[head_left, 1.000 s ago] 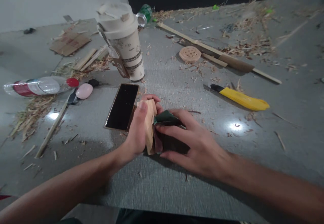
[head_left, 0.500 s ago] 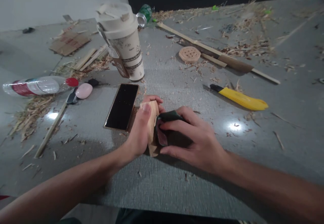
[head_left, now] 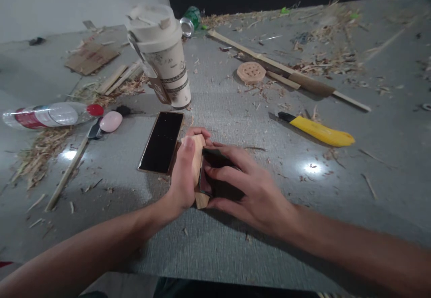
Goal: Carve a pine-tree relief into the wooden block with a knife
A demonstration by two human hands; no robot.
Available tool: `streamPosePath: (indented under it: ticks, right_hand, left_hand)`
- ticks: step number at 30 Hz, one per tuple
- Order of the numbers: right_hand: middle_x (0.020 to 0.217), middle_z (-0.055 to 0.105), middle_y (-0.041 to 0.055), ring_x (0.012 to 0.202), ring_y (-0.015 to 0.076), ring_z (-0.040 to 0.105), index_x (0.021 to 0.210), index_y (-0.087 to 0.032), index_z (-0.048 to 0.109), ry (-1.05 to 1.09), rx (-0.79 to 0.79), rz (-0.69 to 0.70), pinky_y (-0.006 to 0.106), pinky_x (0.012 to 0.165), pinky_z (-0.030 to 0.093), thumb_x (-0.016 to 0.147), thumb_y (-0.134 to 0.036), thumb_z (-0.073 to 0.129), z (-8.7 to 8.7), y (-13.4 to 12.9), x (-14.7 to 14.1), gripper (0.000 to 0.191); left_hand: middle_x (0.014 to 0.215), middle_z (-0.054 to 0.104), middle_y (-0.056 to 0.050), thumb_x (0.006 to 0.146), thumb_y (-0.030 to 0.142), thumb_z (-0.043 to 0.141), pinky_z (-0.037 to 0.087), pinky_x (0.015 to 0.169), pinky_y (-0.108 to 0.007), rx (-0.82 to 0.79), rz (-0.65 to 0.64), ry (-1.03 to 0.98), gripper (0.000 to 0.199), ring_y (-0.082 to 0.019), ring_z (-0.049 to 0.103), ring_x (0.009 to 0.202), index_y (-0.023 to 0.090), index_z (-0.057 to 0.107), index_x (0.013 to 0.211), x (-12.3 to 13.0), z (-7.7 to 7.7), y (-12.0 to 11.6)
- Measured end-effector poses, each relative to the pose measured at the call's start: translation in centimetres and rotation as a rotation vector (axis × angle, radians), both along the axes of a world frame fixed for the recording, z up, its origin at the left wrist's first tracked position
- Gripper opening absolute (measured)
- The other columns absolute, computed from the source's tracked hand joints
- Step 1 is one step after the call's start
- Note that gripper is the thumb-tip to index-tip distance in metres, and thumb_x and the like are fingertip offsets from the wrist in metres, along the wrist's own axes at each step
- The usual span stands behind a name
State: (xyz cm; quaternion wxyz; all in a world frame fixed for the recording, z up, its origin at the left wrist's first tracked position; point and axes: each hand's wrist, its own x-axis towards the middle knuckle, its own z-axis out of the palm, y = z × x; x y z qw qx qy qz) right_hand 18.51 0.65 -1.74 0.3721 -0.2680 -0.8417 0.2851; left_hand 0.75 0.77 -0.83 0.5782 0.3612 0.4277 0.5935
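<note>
A pale block of wood point(head_left: 199, 156) stands tilted near the table's front middle, with my left hand point(head_left: 183, 172) wrapped round its left side, thumb near the top. Against the block's right face lies a folded dark sheet with a reddish-brown underside, which looks like sandpaper point(head_left: 218, 181). My right hand point(head_left: 252, 183) grips this sheet between thumb and fingers and is slightly blurred. Part of the block's right face is hidden behind the sheet. Just left of my left hand lies a black phone point(head_left: 161, 141).
A lidded cup point(head_left: 170, 64) stands behind the phone. At right lies a yellow utility knife point(head_left: 321, 131), its blade showing. Farther back are a carved wooden disc point(head_left: 251, 72), a long stick point(head_left: 242, 46) and a green can point(head_left: 191, 20). A plastic bottle point(head_left: 50, 114) lies left among shavings.
My right hand and the dark sheet have moved a little left, closer against the block. The block and my left hand have shifted slightly left.
</note>
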Motion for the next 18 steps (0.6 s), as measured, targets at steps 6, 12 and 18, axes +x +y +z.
streamPosePath:
  ticks: [6,12,18]
  right_hand:
    - [0.148,0.073,0.0164,0.146,0.0338,0.066,0.115,-0.025,0.076,0.061,0.011,-0.035,0.057,0.113,0.062,0.097,-0.048,0.089,-0.12,0.41,0.05,0.032]
    - [0.146,0.074,0.015,0.136,0.0334,0.072,0.111,-0.026,0.078,0.093,-0.003,-0.086,0.056,0.105,0.066,0.094,-0.044,0.093,0.15,0.25,-0.11,0.029]
    - [0.141,0.074,0.0139,0.132,0.031,0.072,0.114,-0.025,0.075,0.126,-0.032,-0.092,0.052,0.102,0.066,0.094,-0.025,0.089,0.48,0.2,-0.38,0.025]
  left_hand:
    - [0.091,0.059,-0.003,0.102,0.079,0.063,0.054,0.064,-0.031,-0.006,-0.025,0.022,0.054,-0.02,0.062,0.078,0.026,0.064,0.109,0.06,0.02,-0.13]
    - [0.093,0.059,-0.003,0.103,0.079,0.063,0.052,0.06,-0.03,0.002,-0.037,0.013,0.054,-0.019,0.06,0.075,0.026,0.064,0.111,0.16,-0.23,-0.25]
    - [0.091,0.059,-0.001,0.102,0.08,0.064,0.053,0.063,-0.03,0.004,-0.04,0.025,0.055,-0.018,0.059,0.073,0.026,0.065,0.112,0.1,-0.47,-0.27]
